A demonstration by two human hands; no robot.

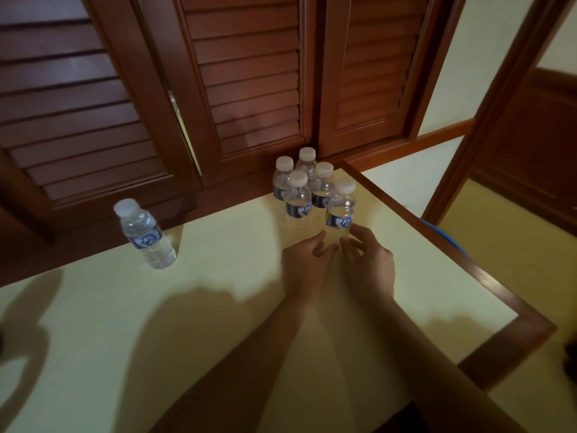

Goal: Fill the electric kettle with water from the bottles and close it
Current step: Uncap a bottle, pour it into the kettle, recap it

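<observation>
Several small clear water bottles with white caps and blue labels stand clustered at the table's far right corner; the nearest bottle stands just beyond my fingertips. One more capped bottle stands alone at the far left. My left hand and my right hand rest side by side on the table in front of the cluster, fingers loosely curled and apart, holding nothing. The right fingertips are close to the nearest bottle's base; I cannot tell whether they touch. No kettle is clearly in view.
The cream table top has a brown wooden rim along its right side. Brown louvred doors stand behind the table. A dark object shows at the left frame edge. Something blue lies beyond the right rim.
</observation>
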